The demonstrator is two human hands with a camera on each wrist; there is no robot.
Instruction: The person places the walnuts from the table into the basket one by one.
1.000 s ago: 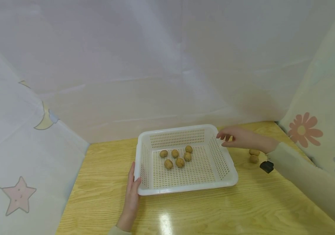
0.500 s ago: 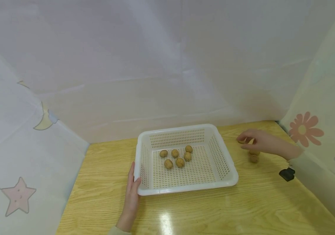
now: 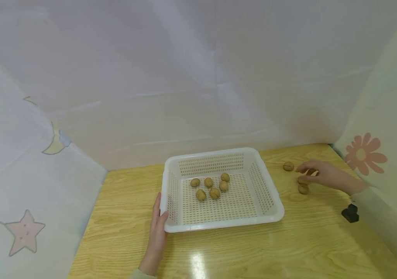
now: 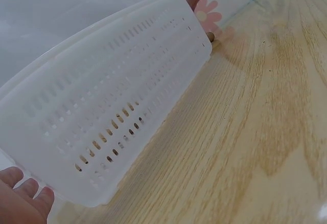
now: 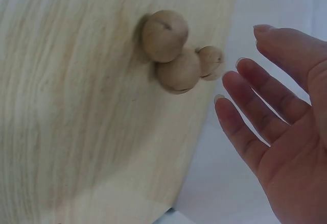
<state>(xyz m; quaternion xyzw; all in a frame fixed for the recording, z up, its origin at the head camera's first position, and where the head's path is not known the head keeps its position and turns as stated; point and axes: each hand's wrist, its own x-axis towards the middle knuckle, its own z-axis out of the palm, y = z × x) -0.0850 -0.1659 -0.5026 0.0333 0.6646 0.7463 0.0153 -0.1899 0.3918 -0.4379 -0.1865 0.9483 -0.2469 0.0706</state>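
A white plastic basket (image 3: 224,223) with slotted walls sits on the table, several walnuts (image 3: 214,193) lying on its floor. At its front left corner my left hand (image 3: 156,236) holds the rim, thumb on the edge and fingers along the outer wall; in the left wrist view its fingertips (image 4: 43,198) touch the basket's wall. Right of the basket, my right hand (image 3: 320,175) hovers over loose walnuts (image 3: 303,189), holding nothing. One more walnut (image 3: 288,166) lies just left of its fingertips. The right wrist view has its fingers spread apart, near three walnuts (image 5: 178,71).
The wooden table (image 3: 125,217) runs back to a pale cloth curtain (image 3: 142,116). A side curtain with a printed flower (image 3: 365,154) borders the right edge. A small black device (image 3: 350,213) is on the right wrist.
My right hand has moved right, from above the basket's right rim to the loose walnuts. A walnut it was covering half a second ago shows now. The left hand has stayed put.
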